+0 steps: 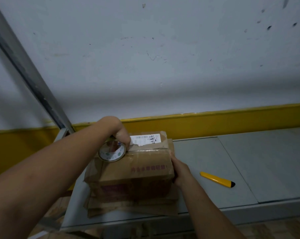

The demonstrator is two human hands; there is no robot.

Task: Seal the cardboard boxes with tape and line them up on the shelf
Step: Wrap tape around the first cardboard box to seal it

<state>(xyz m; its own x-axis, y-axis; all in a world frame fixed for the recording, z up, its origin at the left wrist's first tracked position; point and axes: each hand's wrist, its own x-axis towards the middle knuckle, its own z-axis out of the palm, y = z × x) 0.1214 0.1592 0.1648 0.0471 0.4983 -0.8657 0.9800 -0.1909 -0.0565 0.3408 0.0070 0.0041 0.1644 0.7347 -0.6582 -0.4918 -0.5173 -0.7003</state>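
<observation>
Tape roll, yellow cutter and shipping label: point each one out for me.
tape roll (111,156): head view, on the lower white inner core.
yellow cutter (216,179): head view, middle of its body.
shipping label (145,139): head view, centre of the white paper.

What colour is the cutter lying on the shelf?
The cutter is yellow with a black tip; head view.

label (144,139) text: unreadable | right fingers (172,156): partly behind box (137,169) | box print: blurred
</observation>
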